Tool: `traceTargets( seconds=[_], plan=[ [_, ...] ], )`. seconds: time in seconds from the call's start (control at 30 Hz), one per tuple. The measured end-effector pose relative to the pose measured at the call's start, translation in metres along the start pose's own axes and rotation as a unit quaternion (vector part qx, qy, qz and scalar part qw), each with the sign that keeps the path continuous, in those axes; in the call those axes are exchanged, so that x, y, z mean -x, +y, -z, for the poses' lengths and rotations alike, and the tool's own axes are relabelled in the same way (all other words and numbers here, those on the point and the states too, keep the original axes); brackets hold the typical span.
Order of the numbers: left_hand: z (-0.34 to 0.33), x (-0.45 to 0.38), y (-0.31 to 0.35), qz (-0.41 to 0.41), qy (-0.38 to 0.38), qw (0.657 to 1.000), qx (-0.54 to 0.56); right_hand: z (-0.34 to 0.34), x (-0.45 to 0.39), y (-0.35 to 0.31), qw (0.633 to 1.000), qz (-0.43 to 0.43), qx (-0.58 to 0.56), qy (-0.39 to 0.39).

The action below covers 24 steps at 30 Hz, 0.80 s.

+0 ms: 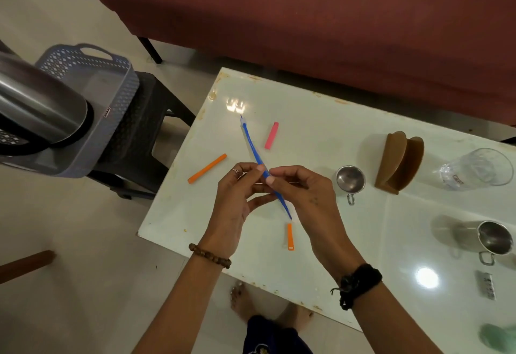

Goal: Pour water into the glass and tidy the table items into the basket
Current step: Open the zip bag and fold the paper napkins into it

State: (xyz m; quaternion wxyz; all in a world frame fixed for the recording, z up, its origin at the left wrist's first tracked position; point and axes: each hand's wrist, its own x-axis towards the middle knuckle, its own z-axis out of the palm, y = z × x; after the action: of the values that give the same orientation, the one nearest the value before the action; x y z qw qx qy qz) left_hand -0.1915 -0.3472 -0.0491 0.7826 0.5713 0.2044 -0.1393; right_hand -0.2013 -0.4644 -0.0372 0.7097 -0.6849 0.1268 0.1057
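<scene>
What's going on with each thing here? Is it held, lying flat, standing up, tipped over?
blue pen: held by both hands, above the table
left hand: pinching the pen
right hand: pinching the pen
pink cap: lying flat
orange barrel: lying flat
orange cap: lying flat
glass: on its side
basket: upright on the stool

One head-worn view — looking steeply down, close over the table (307, 256).

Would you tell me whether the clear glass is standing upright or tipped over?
Tipped: the glass lies on its side on the table.
</scene>
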Motion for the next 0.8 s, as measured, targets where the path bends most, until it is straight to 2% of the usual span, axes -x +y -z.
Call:
traceTargets(
  seconds=[0.27,0.37,0.5,0.67,0.73,0.8],
  plan=[
    [0.006,-0.001,-0.013,0.012,0.005,1.0,-0.007,0.008,-0.003,0.012,1.0,-0.024,0.0,0.016],
    [0.005,-0.003,-0.015,0.005,0.043,0.997,-0.062,0.013,0.0,0.016,0.996,0.022,0.08,0.045],
    [0.001,-0.003,-0.018,-0.01,0.086,0.99,-0.113,0.026,0.001,0.025,0.949,0.082,0.297,0.064],
    [-0.018,-0.003,-0.029,-0.011,0.065,0.98,-0.189,0.031,-0.001,0.03,0.935,0.072,0.344,0.046],
    [-0.024,-0.004,-0.032,-0.002,0.056,0.982,-0.182,0.028,-0.006,0.031,0.94,0.035,0.336,0.055],
    [-0.028,-0.003,-0.034,0.0,0.051,0.984,-0.171,0.028,-0.012,0.032,0.929,-0.009,0.365,0.057]
  ],
)
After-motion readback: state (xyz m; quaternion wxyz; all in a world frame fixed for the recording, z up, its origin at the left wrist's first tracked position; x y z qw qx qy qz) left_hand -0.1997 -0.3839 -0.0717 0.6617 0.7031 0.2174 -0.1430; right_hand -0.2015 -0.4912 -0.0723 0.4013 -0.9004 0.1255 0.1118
